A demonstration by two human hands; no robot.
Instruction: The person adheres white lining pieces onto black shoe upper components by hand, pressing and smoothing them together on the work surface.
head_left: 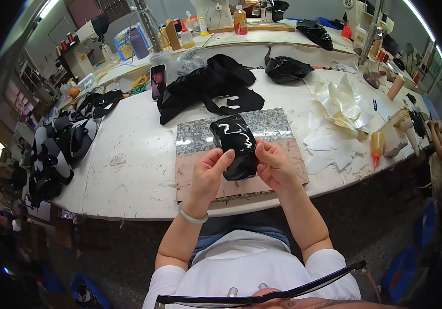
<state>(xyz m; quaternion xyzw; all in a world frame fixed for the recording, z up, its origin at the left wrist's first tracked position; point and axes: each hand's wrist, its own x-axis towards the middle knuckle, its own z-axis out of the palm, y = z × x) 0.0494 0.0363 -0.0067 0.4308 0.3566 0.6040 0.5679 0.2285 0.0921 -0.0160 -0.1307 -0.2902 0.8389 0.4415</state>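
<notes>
A glossy black shoe upper piece [237, 141], folded and shiny like patent leather, is held up between my two hands. My left hand [211, 172] pinches its left edge with the thumb on top. At its right edge my right hand [277, 167] grips with thumb and fingers. Beneath them lies a board [282, 123], speckled grey stone at the back and brownish toward the front. Behind it rest black fabric pieces [205, 82], one with cut-out holes. To the right is a pile of white cut pieces [342, 108].
Black and grey shoe pieces [61, 144] are heaped along the left table edge. A phone [157, 81] leans upright at the back. More glossy black pieces [287, 69] lie behind the board. An amber glue bottle [377, 147] stands tip-down at right, near a machine part [398, 131].
</notes>
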